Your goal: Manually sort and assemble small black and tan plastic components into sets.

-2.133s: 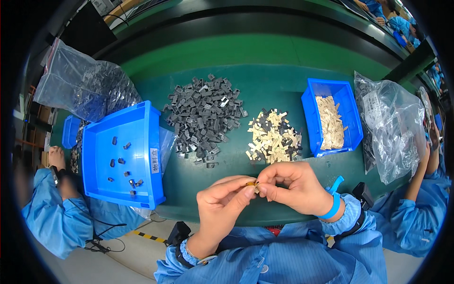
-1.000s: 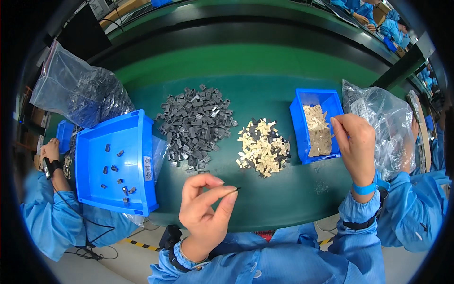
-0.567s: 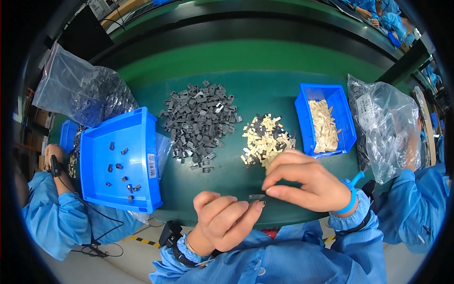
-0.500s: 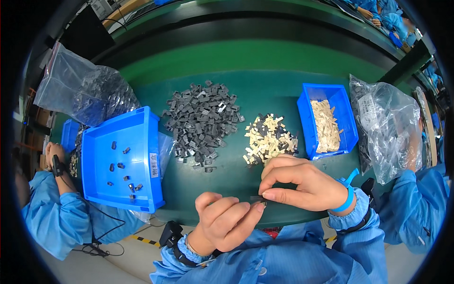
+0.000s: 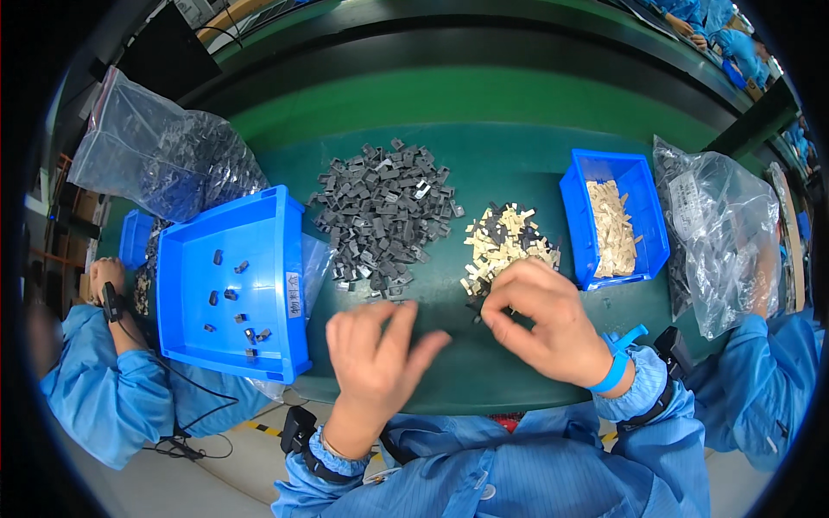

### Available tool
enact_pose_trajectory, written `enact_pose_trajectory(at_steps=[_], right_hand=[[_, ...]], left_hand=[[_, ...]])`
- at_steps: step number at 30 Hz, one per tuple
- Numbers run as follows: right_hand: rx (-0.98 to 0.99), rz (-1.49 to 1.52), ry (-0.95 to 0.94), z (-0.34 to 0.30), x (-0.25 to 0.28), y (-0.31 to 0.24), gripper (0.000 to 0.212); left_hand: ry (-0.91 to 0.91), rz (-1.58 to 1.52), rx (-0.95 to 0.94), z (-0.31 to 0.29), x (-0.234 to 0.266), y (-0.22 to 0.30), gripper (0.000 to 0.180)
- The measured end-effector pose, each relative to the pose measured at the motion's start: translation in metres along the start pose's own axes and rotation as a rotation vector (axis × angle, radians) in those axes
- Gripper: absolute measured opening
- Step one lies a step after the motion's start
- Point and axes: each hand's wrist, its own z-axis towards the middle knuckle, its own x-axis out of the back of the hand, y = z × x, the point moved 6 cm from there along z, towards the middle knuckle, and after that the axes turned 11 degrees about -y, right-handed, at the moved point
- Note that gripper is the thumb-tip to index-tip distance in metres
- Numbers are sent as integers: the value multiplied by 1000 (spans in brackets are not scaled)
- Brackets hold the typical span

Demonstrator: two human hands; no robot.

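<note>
My left hand (image 5: 370, 358) reaches to the near edge of a heap of dark grey plastic clips (image 5: 384, 216). Its fingers are stretched forward, the thumb stands apart, and nothing shows between them. My right hand (image 5: 546, 326) is at the near side of a smaller heap of cream and black pieces (image 5: 508, 242), thumb and fingers curled together. Whatever those fingertips hold, if anything, is too small or hidden to name. A black piece lies right beside them at the heap's edge.
At the left, a large blue bin (image 5: 233, 285) holds several dark clips. A small blue bin (image 5: 649, 220) of beige strips stands at the right. Clear plastic bags (image 5: 725, 233) of dark parts lie on both sides. Other people's blue sleeves (image 5: 112, 380) flank me.
My hands have parted from each other and moved forward. The left has opened and gone to the grey heap; the right has gone to the cream and black pieces. The view has shifted slightly.
</note>
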Motion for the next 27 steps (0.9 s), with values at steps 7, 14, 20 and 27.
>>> enact_pose_trajectory(at_steps=[7, 14, 20, 27], right_hand=[[-39, 119, 142, 0, 3, 8, 8], [-59, 151, 201, -1, 6, 8, 8], [-55, 219, 204, -2, 8, 9, 8], [-62, 842, 326, -7, -2, 21, 8]], left_hand=[[10, 85, 242, 6, -18, -31, 30], [-69, 115, 272, 20, -32, -30, 25], [-46, 115, 247, 25, -26, -26, 21], [105, -614, 179, 24, -14, 0, 20]])
